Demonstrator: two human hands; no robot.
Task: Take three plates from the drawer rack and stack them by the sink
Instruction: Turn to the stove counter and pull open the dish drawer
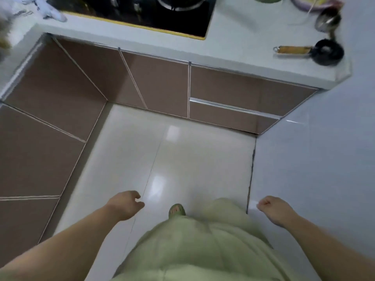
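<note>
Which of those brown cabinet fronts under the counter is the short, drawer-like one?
It is the low brown panel at the right end, below the small black pan. A horizontal metal strip runs along its top edge; the other fronts are taller.

A home kitchen: gas hob (142, 15), countertop (243, 47), brown cabinets (158, 82)
</note>
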